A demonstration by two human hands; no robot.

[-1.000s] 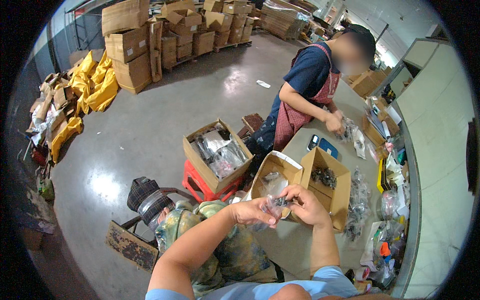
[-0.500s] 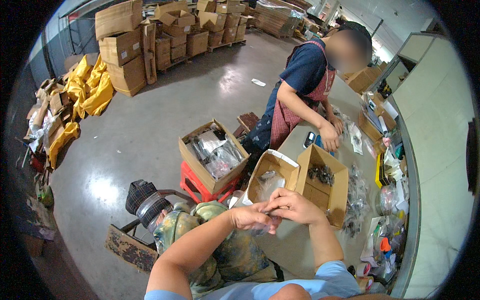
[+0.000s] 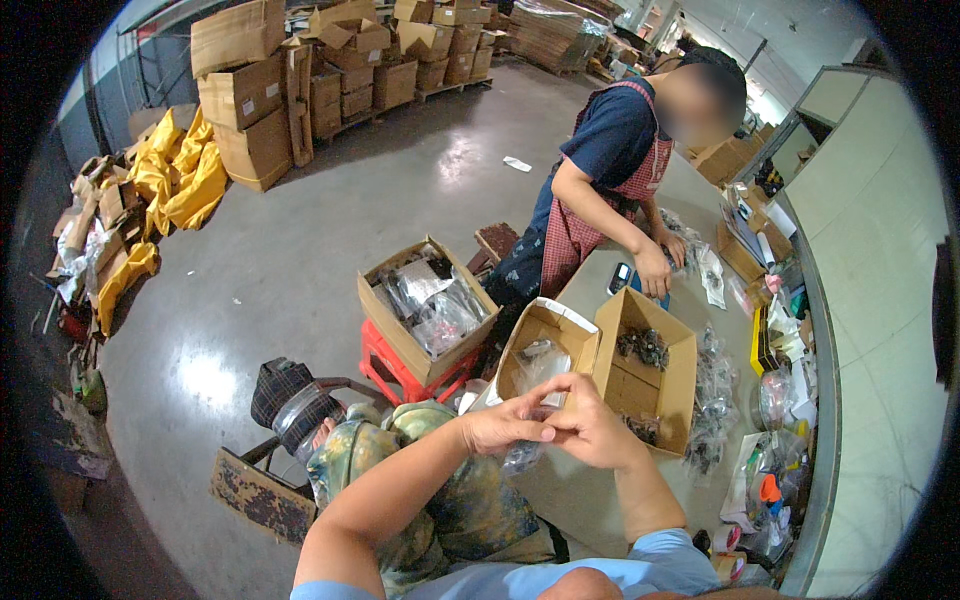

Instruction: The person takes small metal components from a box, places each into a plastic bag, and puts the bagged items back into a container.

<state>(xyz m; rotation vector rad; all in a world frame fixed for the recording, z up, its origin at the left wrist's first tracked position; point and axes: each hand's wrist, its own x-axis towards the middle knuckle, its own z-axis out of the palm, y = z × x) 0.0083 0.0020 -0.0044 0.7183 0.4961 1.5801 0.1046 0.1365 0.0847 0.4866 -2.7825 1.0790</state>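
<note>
My left hand and my right hand meet above the near part of the table, fingers closed together. A clear plastic bag hangs below them, pinched in my left hand. My right fingers bend in against the left ones at the bag's top; whatever they grip there is hidden. Just beyond the hands, a small open carton holds clear plastic bags. To its right stands a longer cardboard box with small dark parts in two heaps.
Loose clear bags of dark parts lie right of the boxes. A box of bagged goods rests on a red stool at left. Across the table, a co-worker in a checked apron handles small items. Tape rolls sit near right.
My right hand has turned and its fingers have moved up and over the left ones. The bag hangs slightly lower. The co-worker's hand has shifted slightly over the blue item.
</note>
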